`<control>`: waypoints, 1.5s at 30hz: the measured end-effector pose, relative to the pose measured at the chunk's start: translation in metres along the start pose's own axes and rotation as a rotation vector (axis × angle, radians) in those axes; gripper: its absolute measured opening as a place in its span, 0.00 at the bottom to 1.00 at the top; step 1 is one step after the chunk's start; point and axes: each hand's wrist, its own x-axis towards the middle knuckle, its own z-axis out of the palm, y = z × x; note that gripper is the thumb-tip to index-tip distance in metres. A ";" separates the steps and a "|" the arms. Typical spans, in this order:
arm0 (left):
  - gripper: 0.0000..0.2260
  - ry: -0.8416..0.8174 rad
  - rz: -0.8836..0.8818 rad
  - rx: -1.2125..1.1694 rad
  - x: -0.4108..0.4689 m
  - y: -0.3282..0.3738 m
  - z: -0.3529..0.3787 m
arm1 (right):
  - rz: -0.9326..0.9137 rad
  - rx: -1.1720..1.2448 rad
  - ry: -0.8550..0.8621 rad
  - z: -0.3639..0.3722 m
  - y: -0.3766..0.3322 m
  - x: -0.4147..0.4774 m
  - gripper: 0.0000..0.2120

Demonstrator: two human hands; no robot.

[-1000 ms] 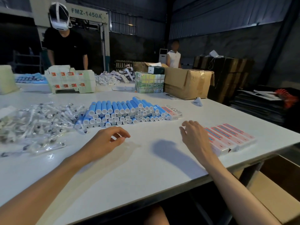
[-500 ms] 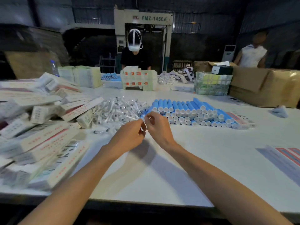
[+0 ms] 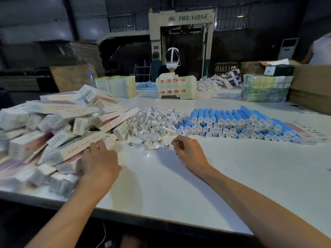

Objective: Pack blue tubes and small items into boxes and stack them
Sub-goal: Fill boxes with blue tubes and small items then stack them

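Observation:
A stack of blue tubes (image 3: 238, 122) with white caps lies on the white table (image 3: 179, 185) at the centre right. To its left is a heap of small items in clear packets (image 3: 155, 122). A loose pile of long white boxes (image 3: 59, 129) with red print fills the left side. My left hand (image 3: 100, 158) reaches into the front of that pile, fingertips touching a long box (image 3: 75, 147). My right hand (image 3: 188, 151) hovers at the near edge of the packets with curled fingers, thumb and forefinger pinching a small clear packet (image 3: 161, 145).
A person wearing a headset (image 3: 172, 59) works at the far side behind stacked white cartons (image 3: 175, 86). More box stacks (image 3: 116, 85), a wrapped bundle (image 3: 265, 88) and a brown carton (image 3: 311, 86) line the back. The table's near edge runs just below my forearms.
The view has swung left, bringing the box pile into sight. My hands, pinched together half a second ago, have parted: the left went to the boxes, the right stays by the packets.

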 end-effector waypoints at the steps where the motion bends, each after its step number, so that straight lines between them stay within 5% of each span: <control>1: 0.24 0.006 0.001 0.015 0.000 0.002 0.002 | 0.008 0.001 -0.001 -0.001 0.000 0.000 0.07; 8: 0.18 0.053 0.121 -0.160 0.006 0.017 0.008 | 0.039 0.016 0.002 -0.005 0.000 -0.002 0.07; 13: 0.40 0.008 0.173 -0.476 0.016 0.025 -0.008 | 0.073 0.048 0.008 -0.004 0.001 -0.002 0.07; 19: 0.27 0.029 0.315 -1.142 0.042 0.053 -0.050 | 0.160 0.139 0.080 -0.021 0.004 0.009 0.07; 25: 0.24 -0.236 0.434 -1.779 0.063 0.115 -0.062 | 0.233 -0.015 0.251 -0.083 0.024 0.046 0.09; 29: 0.17 -0.576 0.426 -2.080 0.081 0.138 -0.050 | 0.314 -0.337 0.344 -0.150 0.063 0.088 0.13; 35: 0.09 -0.523 0.445 -2.150 0.096 0.150 -0.027 | 0.554 -0.825 0.247 -0.195 0.119 0.132 0.15; 38: 0.17 -0.443 0.465 -2.121 0.099 0.147 -0.025 | 0.680 -0.892 0.079 -0.192 0.135 0.137 0.18; 45: 0.25 -0.379 0.526 -2.060 0.097 0.144 -0.024 | 0.572 -0.930 0.183 -0.179 0.143 0.135 0.10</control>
